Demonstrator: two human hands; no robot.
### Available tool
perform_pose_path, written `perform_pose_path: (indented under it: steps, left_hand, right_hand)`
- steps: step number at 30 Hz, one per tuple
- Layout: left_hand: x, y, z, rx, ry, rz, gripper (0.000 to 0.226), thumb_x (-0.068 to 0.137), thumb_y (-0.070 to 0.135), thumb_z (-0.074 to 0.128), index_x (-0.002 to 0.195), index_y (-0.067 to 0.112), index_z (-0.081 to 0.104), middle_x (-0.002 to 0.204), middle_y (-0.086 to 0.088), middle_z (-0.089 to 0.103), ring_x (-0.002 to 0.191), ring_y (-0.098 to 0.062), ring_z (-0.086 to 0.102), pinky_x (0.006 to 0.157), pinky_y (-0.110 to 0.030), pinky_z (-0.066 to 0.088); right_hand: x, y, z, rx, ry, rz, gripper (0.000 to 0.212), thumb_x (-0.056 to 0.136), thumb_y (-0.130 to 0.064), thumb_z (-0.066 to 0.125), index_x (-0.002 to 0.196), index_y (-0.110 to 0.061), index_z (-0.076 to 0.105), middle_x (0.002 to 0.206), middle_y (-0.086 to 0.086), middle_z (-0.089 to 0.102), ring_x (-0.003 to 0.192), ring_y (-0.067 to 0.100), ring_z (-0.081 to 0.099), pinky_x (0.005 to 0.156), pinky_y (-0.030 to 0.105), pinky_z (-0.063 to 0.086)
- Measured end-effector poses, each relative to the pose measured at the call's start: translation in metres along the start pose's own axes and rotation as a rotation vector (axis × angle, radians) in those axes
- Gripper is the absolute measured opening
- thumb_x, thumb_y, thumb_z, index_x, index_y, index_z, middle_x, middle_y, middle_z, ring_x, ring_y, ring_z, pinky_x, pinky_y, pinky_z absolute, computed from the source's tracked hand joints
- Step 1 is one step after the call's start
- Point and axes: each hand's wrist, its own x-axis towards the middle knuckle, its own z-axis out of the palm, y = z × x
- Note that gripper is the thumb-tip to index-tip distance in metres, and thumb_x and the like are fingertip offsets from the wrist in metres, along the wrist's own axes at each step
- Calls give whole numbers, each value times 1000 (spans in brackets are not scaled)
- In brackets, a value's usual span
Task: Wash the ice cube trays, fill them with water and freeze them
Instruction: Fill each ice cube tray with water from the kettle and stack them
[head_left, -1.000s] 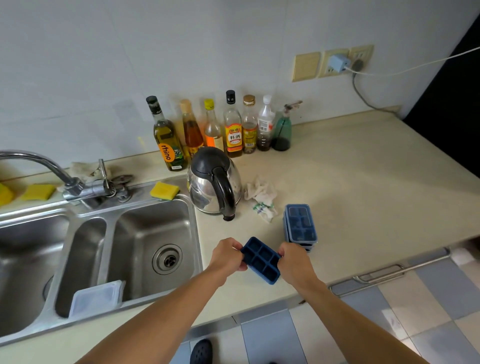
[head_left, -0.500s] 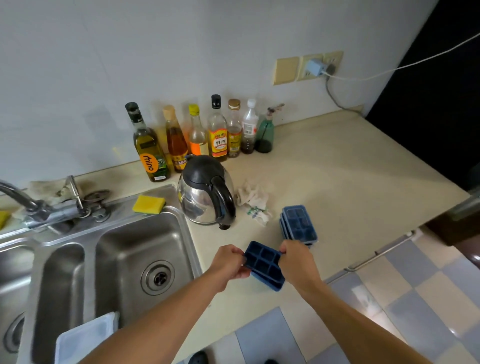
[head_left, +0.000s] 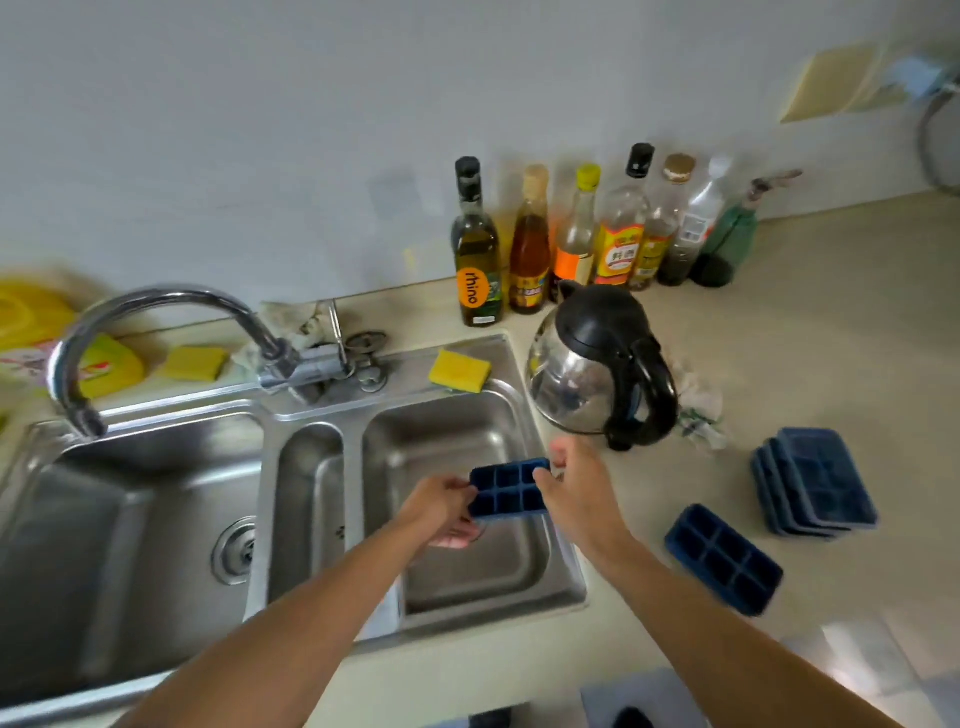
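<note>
Step in hand: washing. The left hand (head_left: 441, 506) and right hand (head_left: 576, 483) each pinch one end of an ice cube tray (head_left: 506, 493), held level above the right basin of the sink (head_left: 452, 431). A loose tray (head_left: 722, 558) and a stack (head_left: 813, 488) lie on the bench (head_left: 831, 338). Next move (a judgement): bring the tray under the faucet (head_left: 156, 306), whose spout hangs over the left basin.

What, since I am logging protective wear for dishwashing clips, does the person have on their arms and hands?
Nothing worn shows. The left forearm and right forearm are bare down to the picture's bottom edge, with no sleeve in view. The left hand and right hand are ungloved. No watch, bracelet or ring shows, though blur could hide a thin ring.
</note>
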Motion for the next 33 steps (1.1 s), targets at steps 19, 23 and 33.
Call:
perform_pose_path:
  steps: [19,23,33]
  left_hand:
    - [121,-71,-54,256,35,-119,14,99,16,51,109,12,61,99,-12,70,89,-28,73,75,-40,64]
    - [133,-75,-52,299,30,-148,19,99,14,49,113,9,59,103,-16,70,93,-32,72,69,-37,60]
    - [126,-78,-52,294,23,-169,22,101,17,47,119,12,59,104,-15,69,95,-31,71,69,-35,62]
  right_hand:
    - [60,52,146,279,-272,410,21,98,-8,57,112,-23,56,108,-2,64,98,8,62,77,22,49]
    - [65,59,158,286,-302,435,27,98,-4,56,115,-25,55,102,-13,61,92,-4,57,69,14,41]
    - [59,60,144,209,-353,326,28,99,-3,52,113,-27,55,96,-18,59,84,-8,55,59,5,44]
